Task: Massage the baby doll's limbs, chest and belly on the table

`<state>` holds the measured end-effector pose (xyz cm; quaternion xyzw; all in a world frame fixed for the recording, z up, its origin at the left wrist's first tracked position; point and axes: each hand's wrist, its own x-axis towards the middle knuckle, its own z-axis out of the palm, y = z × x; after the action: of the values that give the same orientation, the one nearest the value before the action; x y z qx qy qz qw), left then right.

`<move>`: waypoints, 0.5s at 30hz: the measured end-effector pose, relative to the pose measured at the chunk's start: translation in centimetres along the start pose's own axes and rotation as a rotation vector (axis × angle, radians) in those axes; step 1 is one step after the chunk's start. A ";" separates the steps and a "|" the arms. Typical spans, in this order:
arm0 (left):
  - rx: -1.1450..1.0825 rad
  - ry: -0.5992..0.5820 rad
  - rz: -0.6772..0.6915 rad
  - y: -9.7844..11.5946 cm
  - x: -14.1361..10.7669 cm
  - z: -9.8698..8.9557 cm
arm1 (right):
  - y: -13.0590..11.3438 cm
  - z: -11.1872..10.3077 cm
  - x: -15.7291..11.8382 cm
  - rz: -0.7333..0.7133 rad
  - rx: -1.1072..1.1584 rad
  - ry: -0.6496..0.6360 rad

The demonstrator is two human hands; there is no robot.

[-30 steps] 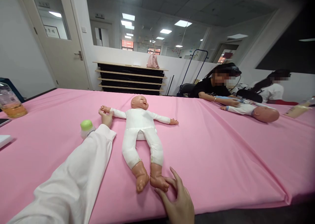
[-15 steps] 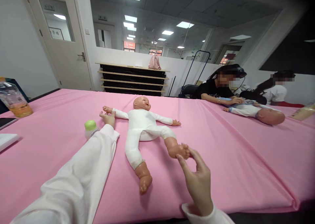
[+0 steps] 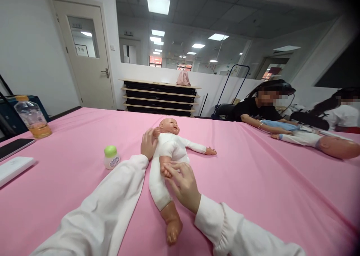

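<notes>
I'm seeing two dolls (image 3: 163,147) on the pink table (image 3: 244,196), one of them near the far right corner. Just one green-lidded jar (image 3: 111,160). By the left edge: one bottle (image 3: 32,117), one phone (image 3: 15,148), one flat white box (image 3: 17,168). Two people (image 3: 254,107) past the far edge lol.

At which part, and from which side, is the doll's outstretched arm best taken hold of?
Probably by the slim forearm, pinched from the person's right: it reaches out that way over the pink cloth, with nothing lying across it. The right hand is the nearer one, but its fingers are at the doll's raised foot.
</notes>
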<state>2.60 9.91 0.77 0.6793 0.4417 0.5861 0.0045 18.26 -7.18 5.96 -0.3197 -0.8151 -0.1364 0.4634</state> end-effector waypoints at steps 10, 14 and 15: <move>0.371 -0.398 0.311 1.7 0.5 0.3 | -0.7 4.1 0.9 -0.051 -0.137 -0.296; 0.433 -0.401 0.296 1.7 0.3 0.2 | -1.0 3.7 1.2 0.020 -0.063 -0.312; 0.420 -0.383 0.275 1.5 0.2 0.2 | -1.0 3.3 1.3 0.050 -0.036 -0.303</move>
<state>3.63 9.16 1.68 0.8166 0.4483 0.3387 -0.1323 14.95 -5.78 5.37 -0.3652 -0.8650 -0.0896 0.3323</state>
